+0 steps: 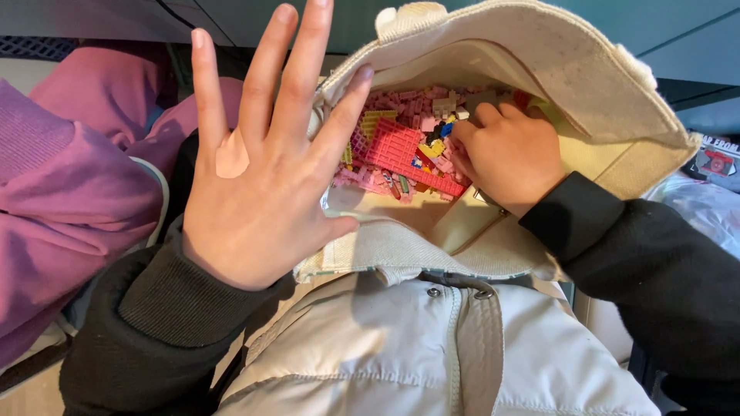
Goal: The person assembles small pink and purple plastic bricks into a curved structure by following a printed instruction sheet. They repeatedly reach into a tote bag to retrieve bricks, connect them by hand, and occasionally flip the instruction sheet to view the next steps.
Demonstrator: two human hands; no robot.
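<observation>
Head view: the left hand [258,166] is raised flat, fingers spread, grasping nothing, its thumb on the rim of the cream canvas tote bag [555,69]. The right hand [509,154] — at three o'clock from it — digs curled into the pink building bricks [397,150] inside; its grip cannot be told.

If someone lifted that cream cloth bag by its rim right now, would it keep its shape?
Probably not. The cream cloth bag looks soft, its rim already folding, so it would likely sag. The heap of small plastic bricks inside would probably shift and rattle toward the low side, around the right hand.
</observation>
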